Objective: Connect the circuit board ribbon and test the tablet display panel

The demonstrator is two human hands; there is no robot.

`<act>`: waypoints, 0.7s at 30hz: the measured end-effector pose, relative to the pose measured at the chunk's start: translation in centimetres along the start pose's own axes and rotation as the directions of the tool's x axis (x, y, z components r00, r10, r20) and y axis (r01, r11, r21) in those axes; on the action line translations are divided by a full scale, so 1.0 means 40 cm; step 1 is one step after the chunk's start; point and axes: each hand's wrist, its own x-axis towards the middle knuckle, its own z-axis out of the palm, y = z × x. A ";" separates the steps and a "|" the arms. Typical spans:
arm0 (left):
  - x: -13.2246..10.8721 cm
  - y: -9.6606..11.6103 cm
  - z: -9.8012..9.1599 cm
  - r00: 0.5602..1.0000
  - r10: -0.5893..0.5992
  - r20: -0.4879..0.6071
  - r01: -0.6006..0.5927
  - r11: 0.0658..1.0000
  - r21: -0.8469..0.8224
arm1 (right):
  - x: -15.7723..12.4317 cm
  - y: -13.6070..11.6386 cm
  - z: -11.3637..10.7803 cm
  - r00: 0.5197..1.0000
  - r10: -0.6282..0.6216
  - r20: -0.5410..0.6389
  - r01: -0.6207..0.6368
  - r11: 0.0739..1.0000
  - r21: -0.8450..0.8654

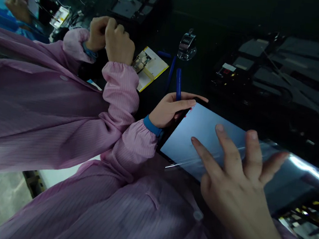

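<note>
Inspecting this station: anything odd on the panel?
Yes: small red marks on the corner of the panel, beside the left hand holding a blue pen. They stand out on the pale surface; what they are is unclear.

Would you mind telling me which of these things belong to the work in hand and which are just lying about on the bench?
In use: the display panel under the spread fingers of the right hand; the blue pen gripped in the left hand.

Lying about: a tally counter; a yellow-edged card; two loose blue pens.
</note>
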 end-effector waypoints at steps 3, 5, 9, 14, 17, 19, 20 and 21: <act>-0.001 -0.001 -0.001 1.000 0.001 0.004 -0.001 1.000 -0.001 | 0.000 -0.003 0.002 1.000 -0.007 0.024 0.007 1.000 0.019; -0.001 -0.002 -0.001 1.000 0.003 0.004 -0.003 1.000 0.006 | 0.000 -0.004 -0.001 1.000 0.001 0.026 -0.002 0.999 0.034; -0.003 -0.001 0.000 1.000 0.011 0.006 -0.011 1.000 -0.009 | 0.001 0.003 -0.012 0.998 -0.028 0.051 0.023 0.995 0.100; -0.003 -0.002 0.000 1.000 0.000 -0.001 0.000 1.000 -0.008 | 0.003 0.009 -0.026 0.993 -0.077 0.094 0.061 0.985 0.160; -0.001 -0.005 -0.002 1.000 -0.001 -0.001 0.001 1.000 0.001 | 0.001 0.006 -0.033 0.996 -0.051 0.079 0.036 0.982 0.183; 0.000 -0.006 -0.003 1.000 -0.003 0.006 0.003 1.000 -0.003 | -0.004 0.004 -0.038 0.998 -0.045 0.048 0.034 0.977 0.209; 0.000 -0.007 -0.004 1.000 -0.001 0.012 0.001 1.000 -0.010 | -0.009 0.003 -0.040 0.999 -0.042 0.022 0.036 0.975 0.218; 0.000 -0.008 -0.004 1.000 0.004 0.019 -0.003 1.000 -0.021 | -0.015 0.004 -0.042 1.000 -0.031 -0.003 0.031 0.975 0.219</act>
